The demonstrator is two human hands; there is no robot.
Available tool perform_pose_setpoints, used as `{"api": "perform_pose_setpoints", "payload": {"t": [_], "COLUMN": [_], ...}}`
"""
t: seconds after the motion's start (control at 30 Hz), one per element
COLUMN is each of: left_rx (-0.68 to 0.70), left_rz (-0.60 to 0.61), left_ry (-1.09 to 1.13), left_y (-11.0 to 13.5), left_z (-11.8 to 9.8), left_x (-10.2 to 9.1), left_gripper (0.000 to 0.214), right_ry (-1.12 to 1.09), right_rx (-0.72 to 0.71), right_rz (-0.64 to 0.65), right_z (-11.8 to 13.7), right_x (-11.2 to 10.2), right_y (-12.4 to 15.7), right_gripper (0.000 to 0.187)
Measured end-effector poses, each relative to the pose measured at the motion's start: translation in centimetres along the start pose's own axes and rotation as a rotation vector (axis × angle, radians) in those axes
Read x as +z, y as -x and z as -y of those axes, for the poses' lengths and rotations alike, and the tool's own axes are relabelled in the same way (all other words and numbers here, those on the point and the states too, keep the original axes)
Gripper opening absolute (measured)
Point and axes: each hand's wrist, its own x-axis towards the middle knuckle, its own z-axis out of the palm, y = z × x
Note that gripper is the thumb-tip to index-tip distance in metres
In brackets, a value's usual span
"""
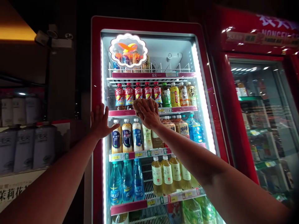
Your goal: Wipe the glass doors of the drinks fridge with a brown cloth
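Note:
A red-framed drinks fridge (97, 77) with a lit glass door stands straight ahead. My left hand (100, 122) lies flat and open against the door's left frame, fingers spread upward. My right hand (146, 112) is pressed flat on the glass in front of the second shelf, fingers stretched out, holding nothing. Behind the glass, red-capped bottles (129, 95) line the second shelf. Pale milk-tea bottles (127, 136) fill the third shelf. Blue bottles (127, 182) and yellow tea bottles (167, 177) stand on the fourth.
A second red fridge (235, 124) with a darker glass door stands close on the right. To the left, a dim shelf carries grey canisters (24, 146). A glowing round logo sign (128, 50) sits inside the top of the near fridge.

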Motion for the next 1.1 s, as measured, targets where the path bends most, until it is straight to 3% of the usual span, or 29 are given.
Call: {"api": "perform_pose_setpoints", "payload": {"t": [0.1, 0.2, 0.3, 0.37, 0.5, 0.57, 0.67, 0.73, 0.93, 1.1], "left_rx": [-0.001, -0.003, -0.011, -0.015, -0.001, 0.001, -0.022, -0.033, -0.104, -0.177], "left_rz": [0.010, -0.002, -0.039, -0.070, -0.124, -0.136, -0.147, -0.165, -0.224, -0.236], "left_ry": [0.014, 0.048, 0.080, 0.084, 0.068, 0.079, 0.130, 0.166, 0.247, 0.366], "left_y": [0.0, -0.1, -0.1, -0.1, -0.1, -0.1, -0.2, -0.2, -0.2, -0.3], "left_z": [0.0, 0.1, 0.2, 0.1, -0.2, -0.3, -0.5, -0.6, -0.7, -0.7], "left_x": [0.0, -0.1, -0.2, -0.3, -0.7, -0.9, -1.1, -1.0, -0.9, -1.8], "left_gripper": [0.118, 0.114, 0.090, 0.074, 0.068, 0.069, 0.073, 0.076, 0.078, 0.070], "right_ry": [-0.013, 0.006, 0.006, 0.000, -0.015, -0.031, -0.043, -0.042, -0.045, -0.024], "right_rx": [0.101, -0.035, -0.163, -0.126, 0.050, -0.016, -0.232, -0.268, -0.048, -0.292], "right_rz": [-0.047, 0.048, 0.119, 0.111, 0.057, 0.078, 0.145, 0.156, 0.094, 0.154], "right_z": [1.6, 3.8, 4.9, 5.1, 6.7, 7.9, 9.1, 9.5, 11.5, 13.0], "right_x": [0.7, 1.0, 0.6, 0.4, 0.8, 1.2, 1.4, 1.4, 2.3, 2.9], "right_y": [-1.0, -1.0, -1.2, -1.8, -2.9, -2.8, -2.5, -2.9, -4.6, -4.0], "right_gripper": [0.063, 0.062, 0.057, 0.056, 0.060, 0.059, 0.056, 0.056, 0.060, 0.055]}}
